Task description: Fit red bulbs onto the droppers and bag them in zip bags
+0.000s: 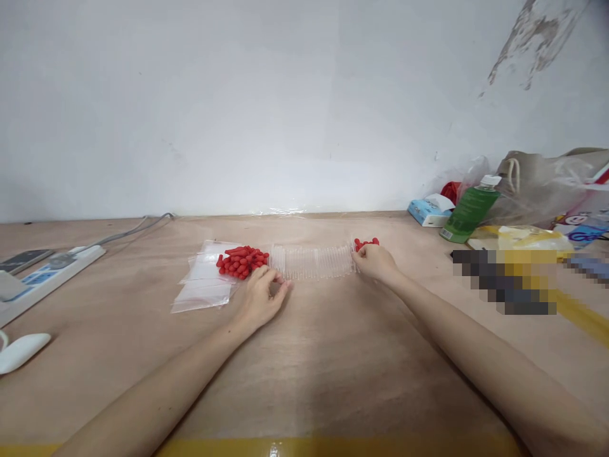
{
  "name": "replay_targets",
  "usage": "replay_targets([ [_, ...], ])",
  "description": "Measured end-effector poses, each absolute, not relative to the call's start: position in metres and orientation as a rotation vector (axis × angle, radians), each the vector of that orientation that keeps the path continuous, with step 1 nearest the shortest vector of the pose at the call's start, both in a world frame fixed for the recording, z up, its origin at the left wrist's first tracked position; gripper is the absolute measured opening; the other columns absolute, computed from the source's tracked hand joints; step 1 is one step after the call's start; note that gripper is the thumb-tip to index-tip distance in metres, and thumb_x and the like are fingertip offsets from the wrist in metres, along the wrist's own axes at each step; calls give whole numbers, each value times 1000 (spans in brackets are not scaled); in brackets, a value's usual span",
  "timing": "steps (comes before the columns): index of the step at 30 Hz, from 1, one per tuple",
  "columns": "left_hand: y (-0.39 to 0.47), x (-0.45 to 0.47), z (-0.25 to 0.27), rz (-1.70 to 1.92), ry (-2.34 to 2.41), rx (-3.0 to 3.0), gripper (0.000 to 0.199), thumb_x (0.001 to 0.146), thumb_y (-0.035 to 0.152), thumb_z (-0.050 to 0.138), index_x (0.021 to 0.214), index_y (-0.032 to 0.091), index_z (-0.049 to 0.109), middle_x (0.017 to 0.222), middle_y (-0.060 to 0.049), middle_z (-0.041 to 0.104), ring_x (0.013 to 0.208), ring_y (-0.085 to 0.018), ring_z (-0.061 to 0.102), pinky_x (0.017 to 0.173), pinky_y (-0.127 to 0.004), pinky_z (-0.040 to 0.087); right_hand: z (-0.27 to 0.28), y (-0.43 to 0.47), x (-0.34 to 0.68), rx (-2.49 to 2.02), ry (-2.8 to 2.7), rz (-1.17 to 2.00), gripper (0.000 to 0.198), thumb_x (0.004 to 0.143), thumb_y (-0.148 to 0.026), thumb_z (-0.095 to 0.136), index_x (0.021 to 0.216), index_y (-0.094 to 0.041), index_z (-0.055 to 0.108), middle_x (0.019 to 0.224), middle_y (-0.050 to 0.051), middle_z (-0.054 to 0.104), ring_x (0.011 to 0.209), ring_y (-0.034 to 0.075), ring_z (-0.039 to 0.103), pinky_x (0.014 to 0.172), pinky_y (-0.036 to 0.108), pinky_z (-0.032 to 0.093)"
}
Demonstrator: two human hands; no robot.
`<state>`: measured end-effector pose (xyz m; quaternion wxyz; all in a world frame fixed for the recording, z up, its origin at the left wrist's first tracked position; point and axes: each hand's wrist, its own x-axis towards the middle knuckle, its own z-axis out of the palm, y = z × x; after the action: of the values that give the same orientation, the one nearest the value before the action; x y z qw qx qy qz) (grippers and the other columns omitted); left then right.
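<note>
Row of clear sticks (314, 262) is lying on desk (295, 381); red pieces (242, 261) are sitting heaped at its left end, partly over plastic bags (202, 285); left hand (261, 295) is resting by that end, right hand (378, 261) at its right end, fingers of both curling narrow, cannot tell whether gripping anything

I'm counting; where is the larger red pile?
In the head view, the larger red pile is left of centre, overlapping the plastic bags, beside the left hand.
</note>
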<state>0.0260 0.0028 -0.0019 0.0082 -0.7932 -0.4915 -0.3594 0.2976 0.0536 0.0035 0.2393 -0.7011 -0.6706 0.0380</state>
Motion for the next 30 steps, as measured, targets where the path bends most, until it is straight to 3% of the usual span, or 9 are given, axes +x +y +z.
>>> replay_targets([
  [3, 21, 5, 11, -1126, -1542, -2285, 16, 79, 29, 49, 69, 18, 54, 75, -3, 55, 79, -19, 50, 75, -32, 40, -10, 36, 293, -1727, -1891, -99, 22, 84, -29, 34, 71, -18, 48, 70, 6, 58, 69, 19, 54, 66, 31, 35],
  [6, 48, -28, 30, -1041, -1583, -2093, 21, 80, 31, 46, 83, 18, 62, 84, -6, 57, 84, -22, 51, 81, -36, 38, -24, 17, 290, -1447, -2013, -314, 20, 87, -28, 33, 78, -17, 47, 71, 6, 58, 69, 19, 53, 71, 34, 33],
  [12, 94, -83, 45, -568, -1520, -2294, 34, 81, 31, 38, 99, 19, 65, 103, -10, 55, 97, -25, 50, 88, -39, 37, -28, 1, 287, -1254, -2132, -219, 15, 88, -23, 34, 85, -17, 47, 79, 6, 61, 73, 18, 55, 68, 32, 31],
  [16, 103, -89, 43, -376, -1567, -2458, 36, 80, 37, 38, 95, 20, 66, 109, -12, 53, 103, -28, 48, 89, -43, 37, -26, 3, 287, -1243, -2127, -209, 13, 88, -22, 36, 86, -17, 48, 80, 5, 63, 73, 18, 55, 70, 32, 31],
  [23, 99, -83, 51, -609, -1580, -2562, 29, 73, 43, 49, 80, 18, 63, 89, -8, 61, 86, -22, 55, 81, -35, 42, -28, 3, 287, -1246, -2138, -213, 10, 87, -21, 39, 87, -17, 49, 80, 5, 63, 72, 17, 55, 71, 31, 31],
  [27, 95, -83, 54, -740, -1712, -2548, 24, 72, 40, 53, 81, 18, 59, 86, -5, 62, 82, -21, 56, 74, -33, 43, -27, 3, 288, -1244, -2141, -206, 11, 86, -21, 39, 88, -18, 49, 79, 5, 63, 73, 17, 55, 72, 32, 32],
  [30, 85, -75, 53, -1037, -1727, -2452, 23, 74, 38, 52, 85, 18, 57, 87, -4, 62, 77, -19, 56, 71, -31, 43, -26, 3, 288, -1219, -2132, -176, 9, 85, -21, 40, 86, -18, 49, 79, 5, 61, 74, 18, 55, 71, 32, 35],
])
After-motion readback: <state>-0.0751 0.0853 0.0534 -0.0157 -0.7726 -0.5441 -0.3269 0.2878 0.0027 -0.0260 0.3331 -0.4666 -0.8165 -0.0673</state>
